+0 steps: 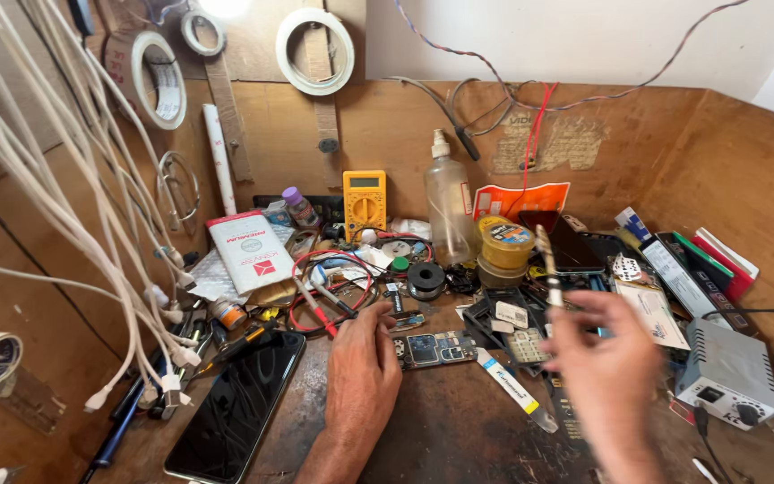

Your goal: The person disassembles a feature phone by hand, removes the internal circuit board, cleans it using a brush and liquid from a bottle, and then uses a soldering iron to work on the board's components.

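One circuit board (434, 348) lies flat under the left hand (362, 367), whose fingertips press its near end. The right hand (604, 376) pinches one brush (548, 269) upright, raised beside the board. Three tape rolls (315, 51) hang above.

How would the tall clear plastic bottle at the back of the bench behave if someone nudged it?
The clear plastic bottle stands tall and narrow on a small base among clutter, so it would probably tip rather than slide. It looks nearly empty, so likely light. Its thin wall would probably flex under a squeeze.
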